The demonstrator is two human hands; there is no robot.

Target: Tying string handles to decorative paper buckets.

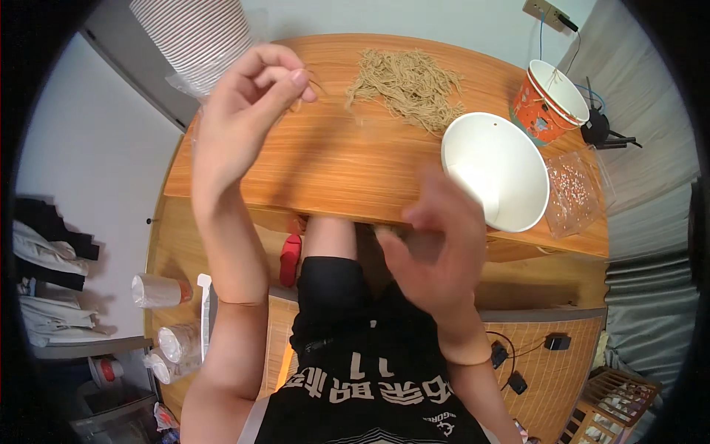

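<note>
Left hand [238, 129] pinches something thin [318, 81]; tan strands [407, 87] lie to its right.

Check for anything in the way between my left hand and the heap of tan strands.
Nothing visible blocks it: between your left hand and the heap of tan strands, wooden tabletop shows. The white bucket stands to the heap's right, outside that path.

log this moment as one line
left hand: raised, fingertips together, contents unclear; right hand: blurred, open, near white bucket; tan strands: loosely heaped on table
</note>
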